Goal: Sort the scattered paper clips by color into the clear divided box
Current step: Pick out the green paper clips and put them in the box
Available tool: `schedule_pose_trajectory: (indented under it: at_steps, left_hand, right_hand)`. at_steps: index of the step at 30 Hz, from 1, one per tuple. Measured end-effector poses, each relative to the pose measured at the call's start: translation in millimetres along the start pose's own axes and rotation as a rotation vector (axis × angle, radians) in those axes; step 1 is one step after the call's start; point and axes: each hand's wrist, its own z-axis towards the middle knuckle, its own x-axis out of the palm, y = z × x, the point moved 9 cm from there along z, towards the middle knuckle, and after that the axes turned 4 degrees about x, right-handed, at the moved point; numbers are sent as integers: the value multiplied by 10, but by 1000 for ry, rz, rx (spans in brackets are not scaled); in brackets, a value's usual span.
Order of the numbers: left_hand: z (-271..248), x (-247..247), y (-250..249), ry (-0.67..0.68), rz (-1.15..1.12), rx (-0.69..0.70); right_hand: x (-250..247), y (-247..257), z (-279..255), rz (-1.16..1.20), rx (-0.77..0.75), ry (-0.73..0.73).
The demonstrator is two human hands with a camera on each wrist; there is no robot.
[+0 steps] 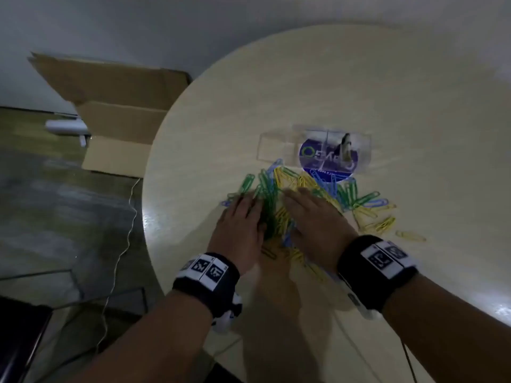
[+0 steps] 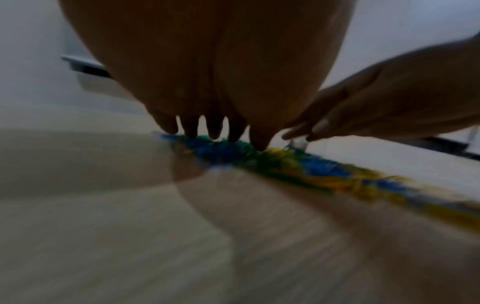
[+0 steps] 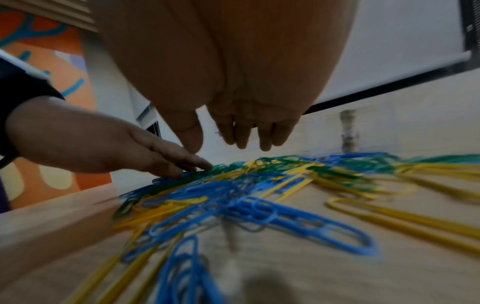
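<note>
Clips [image 1: 304,194] are heaped under 2 flat, straight-fingered hands, left hand [image 1: 240,225] and right hand [image 1: 315,225]; nothing is gripped; the clear divided box [image 1: 276,146] is located beyond the fingertips, nearer the right hand.

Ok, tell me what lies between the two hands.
In the head view, green, yellow and blue paper clips fill the gap between the left hand and right hand.

This looks like an office or meeting room — I work at a round pale wood-grain table [image 1: 304,92] against a plain white wall [image 1: 138,23]. Beyond my left hand [image 1: 237,225] an opened cardboard box [image 1: 119,128] sits on the floor, a thin cable [image 1: 121,244] trailing nearby.
</note>
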Motion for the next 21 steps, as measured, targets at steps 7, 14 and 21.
schedule_pose_trajectory:
  at_steps: [7,14,21]
  left_hand:
    - [-166,147,348,88,58,62]
    - [-221,-58,592,93,-20,29]
    - [2,-442,817,-222,-35,-8]
  right_hand:
    - [275,-160,87,-220,2,86]
    - [119,-461,-258,-114,98,85]
    - [-200,-554,-36,-28,115,-98]
